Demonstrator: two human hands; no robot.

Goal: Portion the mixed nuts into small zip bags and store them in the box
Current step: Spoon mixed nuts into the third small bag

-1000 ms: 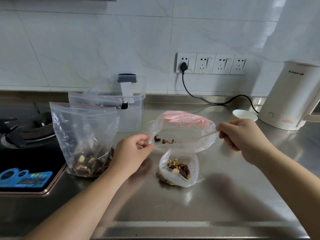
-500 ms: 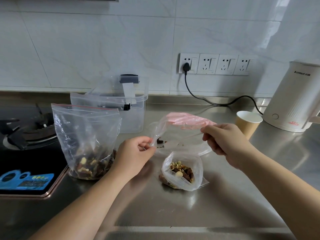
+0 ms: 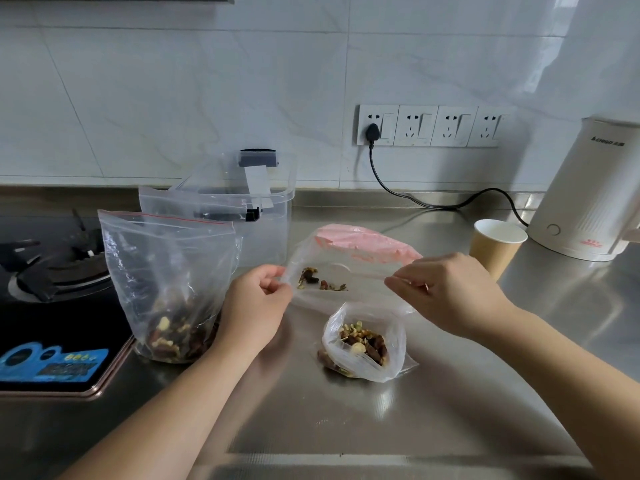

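both hands pinch the top edge of a small zip bag (image 3: 346, 271), the left hand (image 3: 258, 308) at its left corner and the right hand (image 3: 446, 292) at its right, likely stretching the mouth taut to seal or open it. a few nuts (image 3: 317, 280) sit inside near the left hand. below it a filled small bag (image 3: 363, 344) rests on the surface (image 3: 398, 427), with the big nut bag (image 3: 166, 289) and clear box (image 3: 263, 220) to the left.
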